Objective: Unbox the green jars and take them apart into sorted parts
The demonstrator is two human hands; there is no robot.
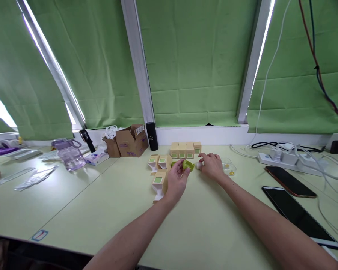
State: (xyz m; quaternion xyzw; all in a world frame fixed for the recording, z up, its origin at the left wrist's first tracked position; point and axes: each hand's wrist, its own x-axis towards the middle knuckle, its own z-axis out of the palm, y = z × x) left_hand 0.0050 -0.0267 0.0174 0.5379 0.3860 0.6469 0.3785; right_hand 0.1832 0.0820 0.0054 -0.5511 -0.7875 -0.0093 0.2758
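Observation:
My left hand (178, 180) is closed round a small yellow-green, cup-like piece (188, 165) that looks hollow. To its right, the fingers of my right hand (212, 165) are bent down round a small white round thing (198, 165), low over the table. A clear plastic tray (231, 172) with small yellow bits in it lies beside my right hand, partly hidden by it. Left of my hands are open kraft-paper boxes (159, 181) with green label squares, their flaps sticking out. Behind them stands a row of several closed kraft boxes (181, 150).
On the right lie a phone (290, 181), a tablet (298, 213) and a white power strip (290, 163) with tangled cables. A brown cardboard box (132, 141), a black cylinder (151, 136) and a purple water jug (68, 154) stand at the back left.

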